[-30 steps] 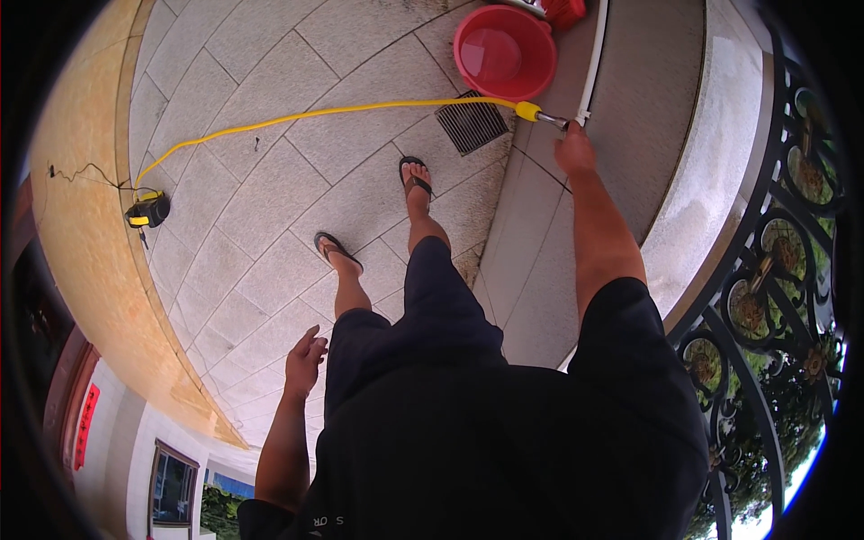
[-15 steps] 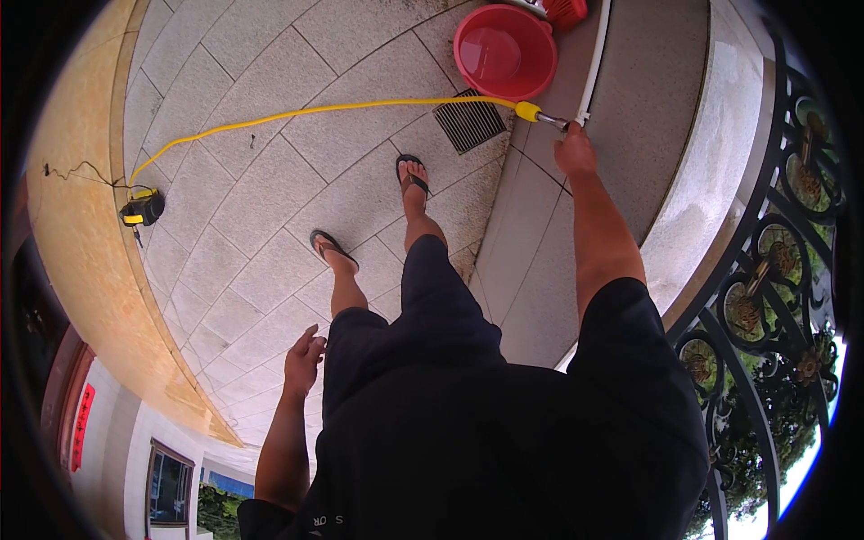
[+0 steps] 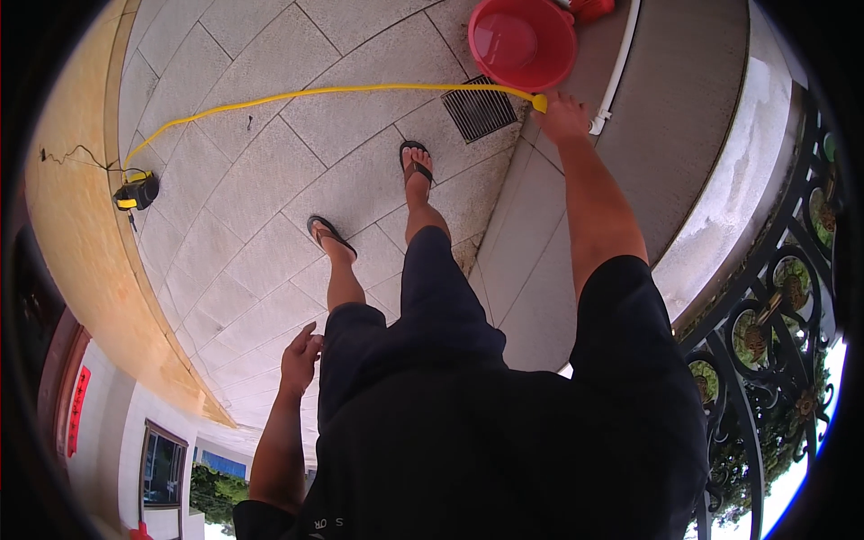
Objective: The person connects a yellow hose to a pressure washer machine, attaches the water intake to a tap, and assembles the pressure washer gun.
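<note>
1. Long, thin yellow hose (image 3: 342,87): it stretches over the pale grey stone paving (image 3: 236,171), ahead of the person's feet, with its far right end in the right hand (image 3: 565,117) and its length well apart from the left hand (image 3: 300,360).
2. The right hand is closed around that end; its fingers meet the bulbous yellow end fitting (image 3: 539,103). The left hand hangs by the thigh, loose and half open, with bent fingers.
3. The hose's long axis runs left to right in a shallow arch. It rises from beside the compact black-and-yellow machine (image 3: 137,191), levels out, crosses the square dark metal drain grate (image 3: 479,110), passes just beside the near rim of the round red plastic bucket (image 3: 522,45), and dips at the fitting, which points right and slightly down into the grip.
4. Half a second ago a shiny metal piece showed between fitting and fingers; now the hand covers that place and sits right against the yellow part. The end of the slim white pipe (image 3: 621,72), then close above the fist, now lies to its right, with a gap. The left hand keeps its loose pose.
</note>
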A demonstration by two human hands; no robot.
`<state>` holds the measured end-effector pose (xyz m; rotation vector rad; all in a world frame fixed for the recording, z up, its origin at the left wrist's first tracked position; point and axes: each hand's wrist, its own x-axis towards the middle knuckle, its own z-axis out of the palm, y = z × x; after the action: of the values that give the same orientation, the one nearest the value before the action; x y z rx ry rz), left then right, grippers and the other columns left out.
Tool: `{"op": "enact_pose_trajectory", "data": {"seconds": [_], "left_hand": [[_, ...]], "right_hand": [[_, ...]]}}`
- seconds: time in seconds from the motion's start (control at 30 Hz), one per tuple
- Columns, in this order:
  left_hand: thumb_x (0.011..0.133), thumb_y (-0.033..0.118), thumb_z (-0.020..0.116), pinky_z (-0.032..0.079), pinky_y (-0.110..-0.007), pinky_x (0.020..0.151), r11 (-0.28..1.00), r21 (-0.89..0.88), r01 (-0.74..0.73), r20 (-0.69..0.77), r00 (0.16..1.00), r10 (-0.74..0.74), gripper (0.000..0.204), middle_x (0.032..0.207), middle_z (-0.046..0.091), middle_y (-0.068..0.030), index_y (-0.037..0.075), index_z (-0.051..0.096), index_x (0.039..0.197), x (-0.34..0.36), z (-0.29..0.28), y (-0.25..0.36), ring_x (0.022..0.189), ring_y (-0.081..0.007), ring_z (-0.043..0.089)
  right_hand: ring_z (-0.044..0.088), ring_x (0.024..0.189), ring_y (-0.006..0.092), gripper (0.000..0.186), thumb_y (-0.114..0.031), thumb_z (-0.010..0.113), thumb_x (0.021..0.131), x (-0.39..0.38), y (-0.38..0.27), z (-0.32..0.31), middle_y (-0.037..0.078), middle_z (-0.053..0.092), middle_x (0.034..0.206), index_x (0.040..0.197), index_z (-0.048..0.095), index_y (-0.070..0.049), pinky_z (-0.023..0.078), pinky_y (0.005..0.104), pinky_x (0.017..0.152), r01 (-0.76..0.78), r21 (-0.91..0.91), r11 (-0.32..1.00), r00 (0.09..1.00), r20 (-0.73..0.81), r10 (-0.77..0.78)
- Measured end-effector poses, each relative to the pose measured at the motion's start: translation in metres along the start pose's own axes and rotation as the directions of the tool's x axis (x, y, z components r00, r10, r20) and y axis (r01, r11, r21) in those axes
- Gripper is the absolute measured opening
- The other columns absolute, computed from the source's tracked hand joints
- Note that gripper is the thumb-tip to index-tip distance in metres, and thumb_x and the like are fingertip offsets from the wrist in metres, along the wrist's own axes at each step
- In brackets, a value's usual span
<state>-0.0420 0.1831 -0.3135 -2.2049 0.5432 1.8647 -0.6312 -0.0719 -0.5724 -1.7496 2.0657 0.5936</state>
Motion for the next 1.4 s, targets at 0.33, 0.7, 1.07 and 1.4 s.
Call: {"op": "enact_pose_trajectory", "data": {"seconds": [0.33, 0.7, 1.07, 1.4], "left_hand": [[0.101, 0.028, 0.060, 0.051, -0.028, 0.078, 0.999, -0.022, -0.033, -0.065, 0.997, 0.032, 0.045, 0.096, 0.070, -0.0049, 0.006, 0.055, 0.140, -0.003, 0.007, -0.012, 0.086, -0.0114, 0.062], [0.099, 0.034, 0.059, 0.049, -0.032, 0.093, 0.997, -0.036, -0.063, -0.047, 0.997, 0.062, 0.045, 0.111, 0.072, -0.0115, 0.011, 0.058, 0.137, -0.006, 0.014, -0.006, 0.103, -0.0185, 0.066], [0.098, 0.037, 0.060, 0.050, -0.033, 0.091, 0.998, 0.004, -0.058, -0.088, 0.994, 0.058, 0.047, 0.107, 0.072, -0.0123, 0.014, 0.058, 0.139, -0.017, 0.010, -0.015, 0.100, -0.0202, 0.067], [0.096, 0.042, 0.061, 0.051, -0.035, 0.092, 0.994, 0.061, -0.091, -0.114, 0.989, 0.097, 0.054, 0.111, 0.072, -0.0176, 0.010, 0.056, 0.140, -0.018, -0.009, -0.007, 0.105, -0.0257, 0.068]], "right_hand": [[0.065, 0.104, 0.0284, 0.030, -0.023, 0.070, 0.087, -0.008, 0.034, 0.002, 0.007, 0.070, 0.107, 0.116, 0.067, -0.016, 0.051, 0.0472, 0.088, 0.137, -0.065, 0.988, 0.982, -0.122, -0.144], [0.063, 0.108, 0.0358, 0.066, -0.012, 0.073, 0.085, -0.055, 0.077, 0.036, 0.021, 0.061, 0.125, 0.144, 0.042, -0.009, 0.052, 0.0447, 0.093, -0.041, 0.319, 0.947, 0.987, -0.132, 0.087], [0.061, 0.112, 0.0294, 0.060, -0.003, 0.064, 0.088, -0.039, 0.096, 0.046, 0.018, 0.061, 0.123, 0.143, 0.042, -0.006, 0.048, 0.0381, 0.096, -0.059, 0.573, 0.817, 0.998, 0.006, 0.068], [0.061, 0.114, 0.0315, 0.065, -0.008, 0.068, 0.087, -0.036, 0.095, 0.038, 0.015, 0.059, 0.131, 0.146, 0.041, -0.010, 0.048, 0.0398, 0.099, -0.113, 0.460, 0.881, 0.994, 0.052, 0.100]]}}
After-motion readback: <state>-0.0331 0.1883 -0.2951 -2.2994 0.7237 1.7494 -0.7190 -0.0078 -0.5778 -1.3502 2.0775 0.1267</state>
